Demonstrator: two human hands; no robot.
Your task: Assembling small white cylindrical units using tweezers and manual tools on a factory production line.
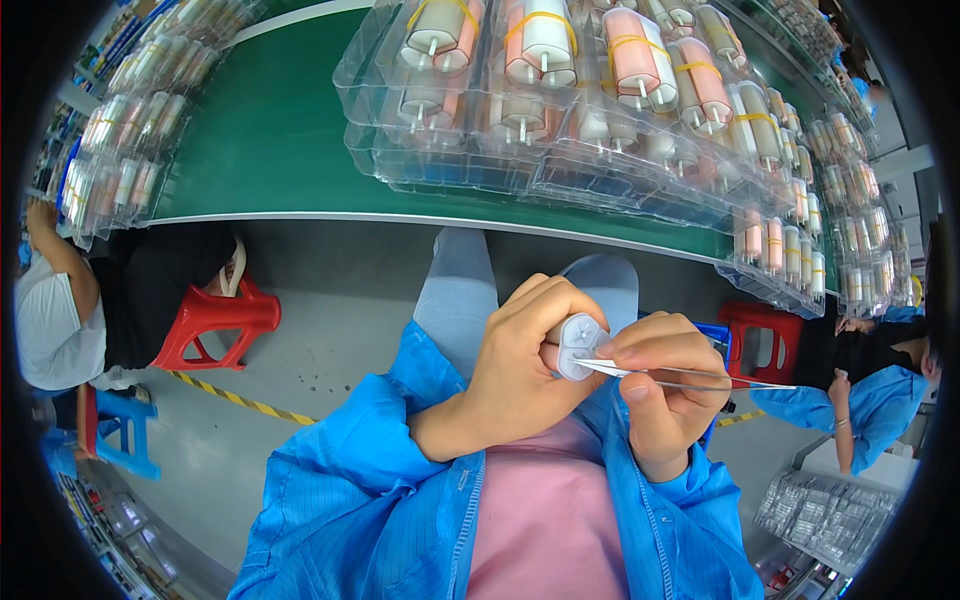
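My left hand [530, 345] is wrapped round a small pale grey double-barrelled plastic part [576, 347], its end face turned toward me. Most of its body is hidden inside the fingers. In my right hand [665, 375] a pair of metal tweezers [690, 380] is pinched between thumb and fingers. The tweezer tips touch, or lie right at, the lower round of the end face. Both hands are close together over my lap, off the table's near edge.
Stacked clear plastic trays [560, 165] hold several pink, white and grey twin tubes with yellow rubber bands on the green table [270, 130]. More trays stand left and right. Red stools [222, 325] and seated co-workers [65, 310] are on both sides.
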